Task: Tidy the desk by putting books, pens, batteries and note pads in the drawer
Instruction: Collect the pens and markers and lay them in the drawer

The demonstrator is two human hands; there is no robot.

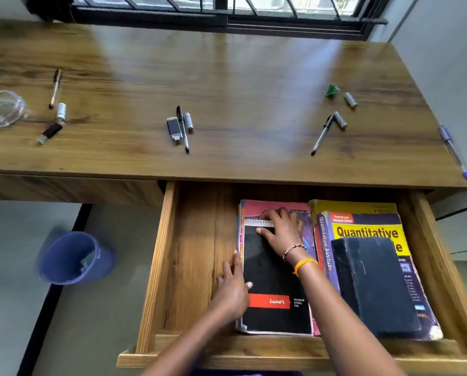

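The wooden drawer (191,256) stands pulled out below the desk. Inside lies a black spiral pad (273,278) on top of a pink book (278,206). My right hand (281,232) rests flat on the pad's top end. My left hand (233,286) touches the pad's left edge with straight fingers. To the right sits a yellow and purple book (368,229) with a dark blue book (376,283) on it. Pens (183,128) (321,135) (55,88) (453,150) and batteries (189,122) (340,120) (350,100) (61,111) lie on the desk (240,77).
Two USB sticks (174,128) (50,132), a clear plastic bottle (1,108) and a green crumpled scrap (332,90) lie on the desk. A blue bin (72,257) stands on the floor to the left of the drawer. A window runs along the back.
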